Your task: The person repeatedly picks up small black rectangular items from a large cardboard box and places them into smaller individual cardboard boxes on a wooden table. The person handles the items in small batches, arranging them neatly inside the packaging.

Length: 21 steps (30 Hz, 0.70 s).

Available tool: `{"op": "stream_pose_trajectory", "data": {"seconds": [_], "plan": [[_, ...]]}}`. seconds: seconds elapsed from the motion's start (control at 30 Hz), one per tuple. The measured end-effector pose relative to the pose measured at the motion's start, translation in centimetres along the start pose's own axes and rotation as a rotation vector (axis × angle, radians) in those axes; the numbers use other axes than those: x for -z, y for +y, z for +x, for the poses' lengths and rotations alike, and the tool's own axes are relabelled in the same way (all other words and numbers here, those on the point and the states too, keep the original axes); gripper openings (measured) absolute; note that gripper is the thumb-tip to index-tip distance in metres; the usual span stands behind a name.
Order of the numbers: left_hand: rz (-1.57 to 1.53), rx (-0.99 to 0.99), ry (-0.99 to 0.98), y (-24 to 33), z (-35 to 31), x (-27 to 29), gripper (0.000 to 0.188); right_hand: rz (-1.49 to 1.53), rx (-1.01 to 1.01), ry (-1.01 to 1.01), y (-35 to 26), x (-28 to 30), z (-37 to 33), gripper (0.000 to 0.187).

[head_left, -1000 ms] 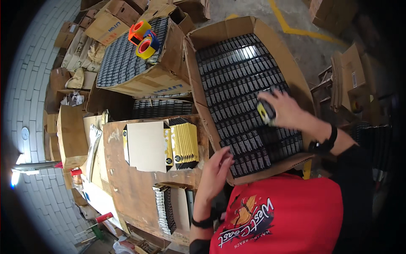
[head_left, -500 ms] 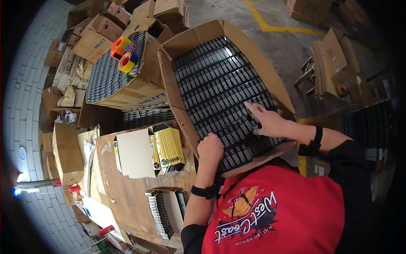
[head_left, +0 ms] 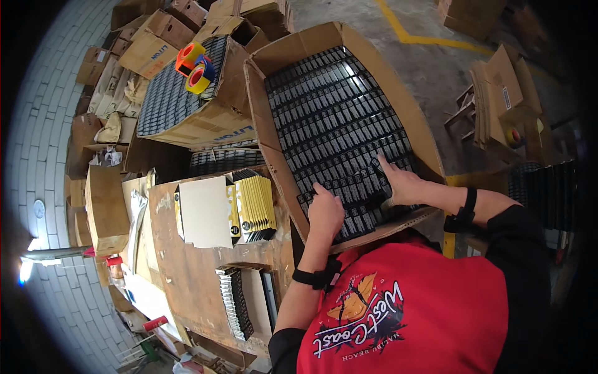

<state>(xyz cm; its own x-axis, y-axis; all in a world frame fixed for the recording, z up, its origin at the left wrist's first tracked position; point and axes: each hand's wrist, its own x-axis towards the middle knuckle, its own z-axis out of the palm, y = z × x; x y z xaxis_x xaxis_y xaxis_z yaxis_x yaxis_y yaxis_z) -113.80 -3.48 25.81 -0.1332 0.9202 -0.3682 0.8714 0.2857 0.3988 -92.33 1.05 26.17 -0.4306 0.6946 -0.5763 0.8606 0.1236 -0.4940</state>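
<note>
Rows of small black packs (head_left: pixel 333 134) with pale labels fill a large open cardboard box (head_left: pixel 265 128) in front of me. My left hand (head_left: pixel 326 213) rests on the packs near the box's left wall. Its index finger points forward and the other fingers curl under, so what they grip, if anything, is hidden. My right hand (head_left: pixel 405 186) lies at the right end of the near rows, its thumb and index finger spread apart against the packs. Between the two hands, some packs sit slightly askew from the straight rows.
Left of the box, a wooden table (head_left: pixel 180 268) bears yellow-and-black folded cartons (head_left: pixel 255 206) and a tray of small packs (head_left: pixel 235 303). Tape rolls (head_left: pixel 198 78) lie on another full box (head_left: pixel 180 93). At the right stands an open carton (head_left: pixel 507 93). A yellow floor line (head_left: pixel 398 28) runs beyond.
My view has shifted slightly. The left hand has gone from a fist to a pointing index finger on the packs. The right hand has come a little nearer, its fingers still spread.
</note>
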Motion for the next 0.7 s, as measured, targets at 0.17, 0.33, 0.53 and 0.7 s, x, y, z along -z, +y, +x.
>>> {"op": "stream_pose_trajectory", "data": {"seconds": [0.17, 0.33, 0.53, 0.7], "plan": [[-0.054, -0.021, 0.016, -0.8, -0.1, 0.0, 0.058, 0.049, 0.083, 0.064, 1.9, -1.1, 1.1, 0.114], [-0.059, -0.023, 0.042, -0.8, -0.5, 0.0, 0.056, 0.103, 0.033, 0.157, 1.6, -0.7, 0.3, 0.082], [-0.07, -0.017, 0.072, -1.0, -0.5, -0.2, 0.053, -0.09, 0.002, 0.324, 2.2, 0.5, 0.4, 0.037], [-0.069, -0.002, 0.058, -0.7, -0.1, -0.2, 0.052, -0.158, -0.026, 0.152, 1.0, 0.7, 0.3, 0.042]]}}
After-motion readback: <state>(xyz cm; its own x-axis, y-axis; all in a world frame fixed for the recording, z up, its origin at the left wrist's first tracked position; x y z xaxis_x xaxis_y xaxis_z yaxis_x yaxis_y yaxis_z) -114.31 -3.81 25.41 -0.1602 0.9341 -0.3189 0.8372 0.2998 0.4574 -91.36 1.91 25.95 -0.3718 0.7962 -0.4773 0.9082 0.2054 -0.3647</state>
